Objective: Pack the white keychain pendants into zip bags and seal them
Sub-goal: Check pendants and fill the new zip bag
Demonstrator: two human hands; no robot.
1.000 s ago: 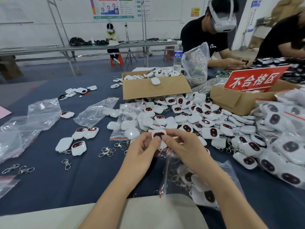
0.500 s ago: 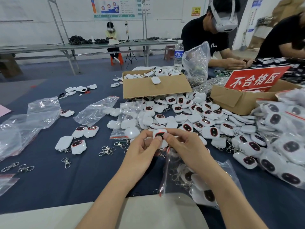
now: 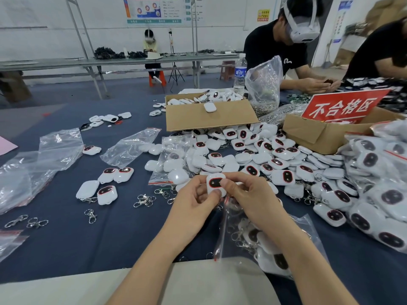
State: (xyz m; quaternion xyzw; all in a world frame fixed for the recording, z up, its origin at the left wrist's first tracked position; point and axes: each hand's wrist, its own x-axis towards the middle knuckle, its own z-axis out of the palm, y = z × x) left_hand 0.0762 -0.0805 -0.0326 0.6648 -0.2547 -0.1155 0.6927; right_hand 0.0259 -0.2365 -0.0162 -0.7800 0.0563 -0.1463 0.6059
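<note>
Left of frame: empty zip bags [image 3: 55, 150] and loose pendants [image 3: 106, 192] on the surface [image 3: 110, 238]. Centre: left hand [image 3: 196, 205] and right hand [image 3: 248, 199] both pinch one pendant [image 3: 215, 186] above a part-filled bag [image 3: 264, 245], which looks unsealed. Right: big loose pile [image 3: 264, 155] and filled bags [image 3: 378, 183]. Roughly midway, I'd guess.

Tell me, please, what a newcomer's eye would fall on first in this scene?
First, the white pendant pinched between the left hand and right hand at centre, just above a part-filled zip bag lying under the right wrist. Behind it a big heap of pendants spreads to the right, with a red sign standing in a cardboard box at far right.
</note>
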